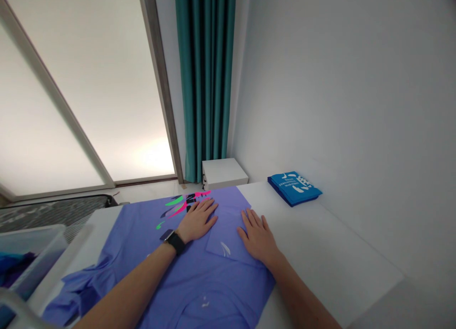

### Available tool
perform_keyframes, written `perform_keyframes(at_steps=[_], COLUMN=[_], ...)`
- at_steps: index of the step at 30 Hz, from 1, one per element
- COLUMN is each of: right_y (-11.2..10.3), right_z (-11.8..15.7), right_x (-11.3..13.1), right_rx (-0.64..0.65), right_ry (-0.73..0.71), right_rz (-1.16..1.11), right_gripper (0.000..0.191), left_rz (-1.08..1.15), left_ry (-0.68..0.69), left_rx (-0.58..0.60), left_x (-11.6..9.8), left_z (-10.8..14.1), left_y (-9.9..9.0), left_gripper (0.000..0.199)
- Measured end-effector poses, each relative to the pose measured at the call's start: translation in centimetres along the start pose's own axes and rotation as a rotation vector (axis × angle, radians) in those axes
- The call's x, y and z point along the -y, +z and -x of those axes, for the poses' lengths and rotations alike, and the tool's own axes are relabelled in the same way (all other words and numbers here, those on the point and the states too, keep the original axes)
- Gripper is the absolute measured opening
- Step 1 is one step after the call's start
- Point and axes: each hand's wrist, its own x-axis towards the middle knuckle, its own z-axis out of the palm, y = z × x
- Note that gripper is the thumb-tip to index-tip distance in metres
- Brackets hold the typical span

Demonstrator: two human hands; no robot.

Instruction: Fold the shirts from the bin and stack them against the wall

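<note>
A purple T-shirt (142, 243) with a pink, green and black print lies spread on the white table (342, 253). Its right side is folded inward over the body, with a small white logo showing on the folded part. My left hand (197, 219), with a black watch at the wrist, rests palm down on the shirt beside the print, fingers spread. Flat on the folded edge lies my right hand (258, 236), its fingers stretched out. The shirt's neckline is nearest me, and the sleeve on the left is crumpled.
A folded blue garment (295, 187) with white lettering sits at the table's back right, by the wall. Left of the table stands a translucent plastic bin (53, 238) with clothes in it. Behind are a white cabinet (224, 172), a green curtain (206, 82) and frosted sliding doors (92, 82).
</note>
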Motion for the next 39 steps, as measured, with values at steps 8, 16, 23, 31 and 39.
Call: perform_keyframes(at_steps=[8,16,23,31,39], right_y=[-0.4,0.0,0.7,1.2,1.0], right_z=[-0.2,-0.8,-1.5,-1.4,-1.5], right_x=[1.8,1.2,0.0,-0.2,0.0], right_rx=[-0.118,-0.057,-0.065,-0.068,-0.056], right_ry=[-0.228,-0.103,-0.034,-0.029,-0.002], right_rz=[-0.023,-0.052,-0.030,-0.012,-0.013], right_gripper=[0.058,0.058,0.058,0.057,0.059], left_rz=[0.015,-0.020,-0.030,-0.010,-0.042], left_ry=[0.014,-0.008,0.093,0.136,0.004], left_rx=[-0.030,0.000,-0.046,0.018,-0.016], left_x=[-0.2,0.0,-4.3,-7.7,-4.7], left_z=[0.1,0.0,-0.8,-1.5,0.7], left_y=[0.0,0.1,-0.3,1.3,0.7], left_gripper=[0.049,0.050,0.052,0.051,0.054])
